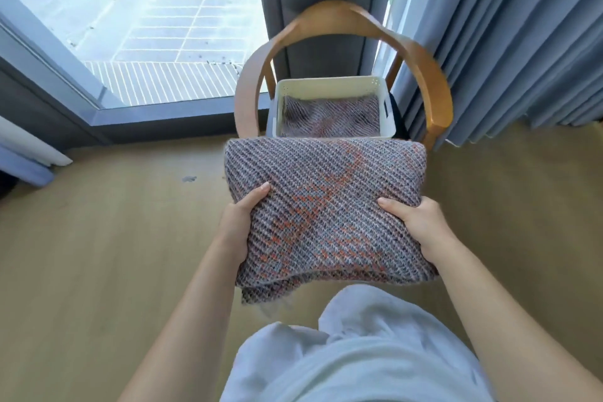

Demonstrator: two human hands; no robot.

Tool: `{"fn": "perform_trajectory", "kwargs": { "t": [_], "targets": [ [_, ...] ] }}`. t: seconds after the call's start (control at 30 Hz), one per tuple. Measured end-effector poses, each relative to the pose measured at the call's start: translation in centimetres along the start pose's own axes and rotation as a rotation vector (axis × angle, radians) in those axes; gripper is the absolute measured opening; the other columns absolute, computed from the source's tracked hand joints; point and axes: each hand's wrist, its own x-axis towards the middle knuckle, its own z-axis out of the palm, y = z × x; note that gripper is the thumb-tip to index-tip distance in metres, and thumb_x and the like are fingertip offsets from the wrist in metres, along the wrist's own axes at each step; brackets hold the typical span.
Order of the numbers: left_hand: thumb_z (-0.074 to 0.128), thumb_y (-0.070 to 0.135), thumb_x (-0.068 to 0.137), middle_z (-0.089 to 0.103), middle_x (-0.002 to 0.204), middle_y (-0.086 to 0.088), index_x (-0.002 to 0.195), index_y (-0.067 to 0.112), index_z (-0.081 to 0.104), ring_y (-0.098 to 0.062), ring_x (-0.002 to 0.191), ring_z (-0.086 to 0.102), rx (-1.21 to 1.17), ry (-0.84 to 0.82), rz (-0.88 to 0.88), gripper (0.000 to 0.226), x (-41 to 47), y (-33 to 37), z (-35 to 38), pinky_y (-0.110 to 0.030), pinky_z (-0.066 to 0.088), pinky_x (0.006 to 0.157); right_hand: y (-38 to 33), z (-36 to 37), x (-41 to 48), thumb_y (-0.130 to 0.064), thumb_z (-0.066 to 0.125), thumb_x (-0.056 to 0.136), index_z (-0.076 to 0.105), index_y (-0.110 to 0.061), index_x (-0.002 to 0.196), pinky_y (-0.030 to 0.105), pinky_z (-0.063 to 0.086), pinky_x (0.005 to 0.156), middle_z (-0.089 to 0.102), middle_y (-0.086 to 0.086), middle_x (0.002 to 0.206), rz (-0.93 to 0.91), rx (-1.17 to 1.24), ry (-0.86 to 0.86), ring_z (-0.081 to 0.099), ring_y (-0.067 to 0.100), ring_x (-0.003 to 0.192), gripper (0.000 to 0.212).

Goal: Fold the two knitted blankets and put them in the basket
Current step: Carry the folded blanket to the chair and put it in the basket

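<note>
I hold a folded knitted blanket (326, 206), grey-purple with orange patches, flat in front of me. My left hand (239, 222) grips its left edge with the thumb on top. My right hand (416, 222) grips its right edge the same way. Just beyond the blanket's far edge stands a white plastic basket (390, 108) on a chair seat. Inside the basket lies another knitted blanket (329, 116) of the same pattern. The held blanket hides the basket's near wall.
The basket sits on a wooden chair with a curved backrest (339, 15). Blue-grey curtains (509, 42) hang to the right, and a large window (137, 26) with a dark frame is on the left. Light wood floor (98, 254) surrounds the chair.
</note>
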Motion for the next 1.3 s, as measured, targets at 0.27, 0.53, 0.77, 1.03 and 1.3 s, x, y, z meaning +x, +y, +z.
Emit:
{"fn": "perform_trajectory", "kwargs": {
  "t": [0.27,0.53,0.77,1.03,1.3],
  "targets": [
    [0.076,0.039,0.067,0.069,0.109,-0.019,0.122,0.004,0.055,-0.037,0.096,0.067,0.017,-0.055,0.061,0.068,11.4,8.9,6.9,-0.048,0.053,0.085,-8.5,1.1,11.2,-0.025,0.081,0.069,0.056,-0.006,0.120,0.045,0.048,0.096,0.063,0.008,0.118,-0.044,0.031,0.102,0.061,0.028,0.103,0.060],
    [0.064,0.045,0.082,0.070,0.108,-0.013,0.106,0.016,0.061,-0.032,0.098,0.067,0.043,-0.152,0.050,0.038,25.2,18.8,12.1,-0.046,0.051,0.089,-15.7,4.6,22.5,-0.034,0.082,0.066,0.054,-0.008,0.123,0.048,0.046,0.098,0.062,0.006,0.121,-0.008,0.061,0.237,0.060,0.028,0.106,0.069],
    [0.062,0.049,0.082,0.069,0.112,-0.011,0.125,0.013,0.052,-0.030,0.099,0.067,0.097,-0.277,0.013,0.057,32.8,24.8,17.0,-0.044,0.053,0.088,-20.7,5.0,28.3,-0.029,0.078,0.073,0.058,-0.011,0.117,0.035,0.048,0.088,0.063,-0.001,0.112,0.004,0.096,0.331,0.060,0.022,0.098,0.051],
    [0.065,0.039,0.083,0.069,0.111,-0.008,0.106,0.017,0.060,-0.024,0.098,0.068,0.182,-0.168,0.006,0.033,38.2,24.0,18.1,-0.043,0.052,0.092,-19.5,4.9,34.9,-0.034,0.081,0.068,0.059,-0.015,0.116,0.042,0.049,0.093,0.065,0.000,0.115,0.071,0.007,0.360,0.062,0.022,0.101,0.056],
    [0.080,0.024,0.071,0.054,0.109,0.008,0.128,0.012,0.044,-0.007,0.098,0.053,0.911,0.025,0.065,0.068,39.8,16.8,12.2,-0.022,0.042,0.084,-12.9,7.8,38.5,-0.033,0.079,0.070,0.047,-0.011,0.126,0.038,0.044,0.099,0.056,0.006,0.128,0.175,-0.364,0.262,0.054,0.025,0.115,0.068]
  ]
}}
